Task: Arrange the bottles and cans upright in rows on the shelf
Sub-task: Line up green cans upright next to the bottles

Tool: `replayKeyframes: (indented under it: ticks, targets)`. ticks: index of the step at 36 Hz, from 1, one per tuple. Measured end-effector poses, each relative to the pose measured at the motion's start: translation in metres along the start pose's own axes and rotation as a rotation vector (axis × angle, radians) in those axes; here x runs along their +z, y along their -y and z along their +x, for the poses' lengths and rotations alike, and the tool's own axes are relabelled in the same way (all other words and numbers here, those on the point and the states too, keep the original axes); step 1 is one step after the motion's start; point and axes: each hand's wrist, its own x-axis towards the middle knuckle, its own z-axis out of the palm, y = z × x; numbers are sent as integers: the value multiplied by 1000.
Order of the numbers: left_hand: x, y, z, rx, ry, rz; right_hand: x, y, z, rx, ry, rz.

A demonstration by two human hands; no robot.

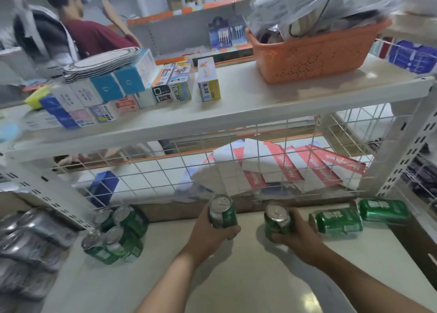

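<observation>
My left hand (pixel 208 235) grips a green can (pixel 223 212) held upright above the lower shelf (pixel 236 277). To its right, my right hand (pixel 299 234) grips a second green can (pixel 277 220), tilted toward me. Two more green cans lie on their sides at the shelf's right: one (pixel 337 220) near my right hand, another (pixel 383 210) by the corner post. At the shelf's left, several green cans (pixel 118 234) stand upright in a tight cluster.
A white wire grid (pixel 212 170) backs the lower shelf. Silver packs (pixel 30 237) lie at the far left. The upper shelf (pixel 260 104) carries small boxes and an orange basket (pixel 314 54). A person in a maroon shirt (pixel 94 33) is behind the shelving.
</observation>
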Motion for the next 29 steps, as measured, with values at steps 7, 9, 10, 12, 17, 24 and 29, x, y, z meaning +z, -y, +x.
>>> replayKeyframes:
  ticks: [7, 9, 10, 12, 17, 24, 29]
  targets:
    - [11, 11, -6, -16, 19, 17, 6, 1, 2, 27, -10, 58]
    - [15, 14, -7, -22, 10, 16, 9, 5, 6, -1, -31, 60]
    - [16, 16, -7, -25, -1, 10, 12, 6, 7, -5, -53, 67]
    - [19, 19, -7, -33, -28, -4, 18, 9, 10, 4, -101, 98]
    - [3, 25, -14, -62, -125, -52, 35, 24, 12, 4, -146, 138]
    - [-56, 16, -38, -151, -258, -159, 82, 82, 25, -87, -21, 166]
    - [-110, 27, -66, -179, -332, -192, 143, 109, 24, -130, 49, 140]
